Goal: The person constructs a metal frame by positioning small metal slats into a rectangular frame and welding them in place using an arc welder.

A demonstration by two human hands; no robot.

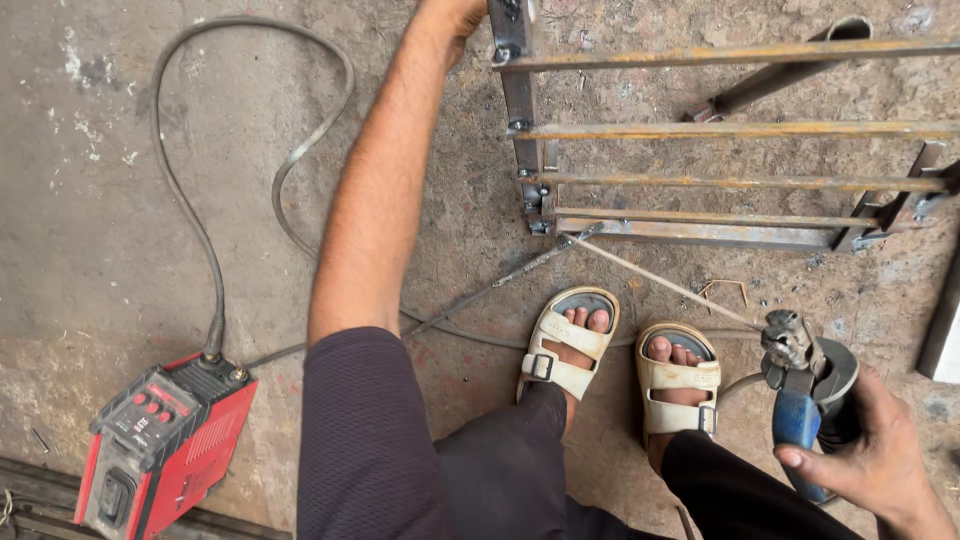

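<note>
Here the right hand (880, 455) clenches the electrode holder (805, 400); the left hand (455, 15) grasps the steel frame (700, 130).

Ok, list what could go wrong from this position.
1. The feet are in open sandals, toes bare, right beside the metal frame and loose rods, so sparks or a slipping bar could hurt them.
2. The right hand holds the electrode holder with no glove; a burn seems possible.
3. The left hand grips the frame bare, and cables from the red welding machine could trip someone.
</note>
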